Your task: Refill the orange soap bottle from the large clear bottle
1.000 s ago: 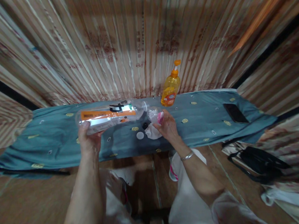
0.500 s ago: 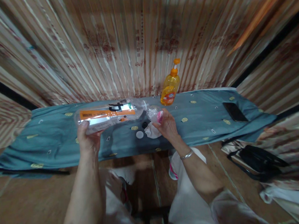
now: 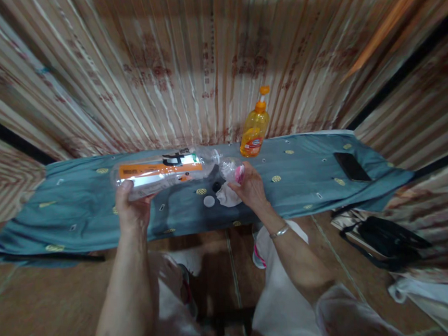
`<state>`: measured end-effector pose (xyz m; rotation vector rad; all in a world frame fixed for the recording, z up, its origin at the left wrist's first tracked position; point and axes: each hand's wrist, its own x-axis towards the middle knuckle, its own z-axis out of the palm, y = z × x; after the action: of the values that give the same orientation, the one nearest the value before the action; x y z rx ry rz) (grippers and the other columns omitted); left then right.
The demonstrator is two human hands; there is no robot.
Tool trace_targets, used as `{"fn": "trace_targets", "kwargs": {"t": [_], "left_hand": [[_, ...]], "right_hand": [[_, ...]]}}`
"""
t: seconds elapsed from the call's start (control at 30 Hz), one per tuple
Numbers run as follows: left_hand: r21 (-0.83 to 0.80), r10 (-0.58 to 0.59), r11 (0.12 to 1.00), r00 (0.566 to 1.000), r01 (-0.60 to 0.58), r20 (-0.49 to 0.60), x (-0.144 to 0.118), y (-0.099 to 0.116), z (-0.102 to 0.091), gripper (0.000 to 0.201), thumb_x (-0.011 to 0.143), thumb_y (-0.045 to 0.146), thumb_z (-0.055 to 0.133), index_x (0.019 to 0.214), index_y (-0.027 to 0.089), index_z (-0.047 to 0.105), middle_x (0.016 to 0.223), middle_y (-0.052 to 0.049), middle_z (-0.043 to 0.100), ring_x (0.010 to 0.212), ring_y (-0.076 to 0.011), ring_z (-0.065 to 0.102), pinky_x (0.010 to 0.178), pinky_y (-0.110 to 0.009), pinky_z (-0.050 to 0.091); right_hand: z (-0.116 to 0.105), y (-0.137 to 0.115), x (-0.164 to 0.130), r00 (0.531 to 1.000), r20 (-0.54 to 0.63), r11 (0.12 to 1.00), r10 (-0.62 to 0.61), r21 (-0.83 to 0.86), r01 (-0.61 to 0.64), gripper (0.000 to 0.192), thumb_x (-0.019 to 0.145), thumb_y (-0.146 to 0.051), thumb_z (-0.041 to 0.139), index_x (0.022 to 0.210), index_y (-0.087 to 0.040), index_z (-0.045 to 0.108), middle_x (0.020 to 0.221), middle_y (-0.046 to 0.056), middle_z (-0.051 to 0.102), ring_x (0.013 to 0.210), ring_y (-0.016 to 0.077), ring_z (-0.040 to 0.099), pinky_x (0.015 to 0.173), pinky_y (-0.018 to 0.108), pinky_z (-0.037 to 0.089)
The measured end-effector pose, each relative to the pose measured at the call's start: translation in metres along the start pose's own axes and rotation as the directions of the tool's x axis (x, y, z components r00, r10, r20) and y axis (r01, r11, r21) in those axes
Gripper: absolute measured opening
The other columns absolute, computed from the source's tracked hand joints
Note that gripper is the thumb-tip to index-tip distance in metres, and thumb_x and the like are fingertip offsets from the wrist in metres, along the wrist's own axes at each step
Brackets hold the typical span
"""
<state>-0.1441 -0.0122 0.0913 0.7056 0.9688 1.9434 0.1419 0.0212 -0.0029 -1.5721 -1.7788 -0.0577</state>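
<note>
My left hand [image 3: 133,207] is closed round the base end of a large clear plastic bottle [image 3: 157,175] with an orange and white label. The bottle lies nearly level above the table, its neck pointing right. In my right hand [image 3: 251,186] is a small clear plastic bottle [image 3: 230,168] with a pink patch by the fingers. Its left end is close to the large bottle's mouth; whether they touch I cannot tell. Below them on the cloth are a white round cap [image 3: 208,201], a crumpled white cloth [image 3: 228,196] and a small dark round thing [image 3: 217,187].
An orange pump bottle [image 3: 254,133] stands at the table's back edge by the curtain. A dark phone [image 3: 351,167] lies on the right of the blue-green tablecloth [image 3: 295,169]. On the floor at right sits a black bag [image 3: 391,239].
</note>
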Motion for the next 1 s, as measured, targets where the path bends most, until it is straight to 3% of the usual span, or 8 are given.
{"fn": "trace_targets", "kwargs": {"t": [0.73,1.0], "left_hand": [[0.018,-0.001,1.000,1.000,0.001,0.010,-0.0019,0.0029,0.0024,0.043,0.049,0.044,0.078,0.084,0.019,0.075,0.080,-0.003,0.076,0.082,-0.0243,0.071,0.079,-0.041,0.063],[0.031,0.004,1.000,1.000,-0.005,0.028,-0.0034,0.0045,0.0041,0.050,0.050,0.046,0.078,0.093,0.020,0.076,0.087,-0.005,0.077,0.087,-0.0273,0.073,0.079,-0.043,0.063]], "right_hand": [[-0.0022,-0.0019,0.0001,1.000,0.017,1.000,0.007,-0.014,-0.007,0.075,0.079,-0.028,0.080,0.140,-0.008,0.041,0.135,0.026,0.060,0.128,0.0353,0.059,0.106,0.049,0.048],[-0.0017,-0.0009,0.0002,1.000,0.027,0.999,0.010,-0.033,-0.009,0.076,0.080,-0.031,0.080,0.140,-0.008,0.041,0.137,0.027,0.059,0.129,0.0359,0.058,0.106,0.050,0.049]]}}
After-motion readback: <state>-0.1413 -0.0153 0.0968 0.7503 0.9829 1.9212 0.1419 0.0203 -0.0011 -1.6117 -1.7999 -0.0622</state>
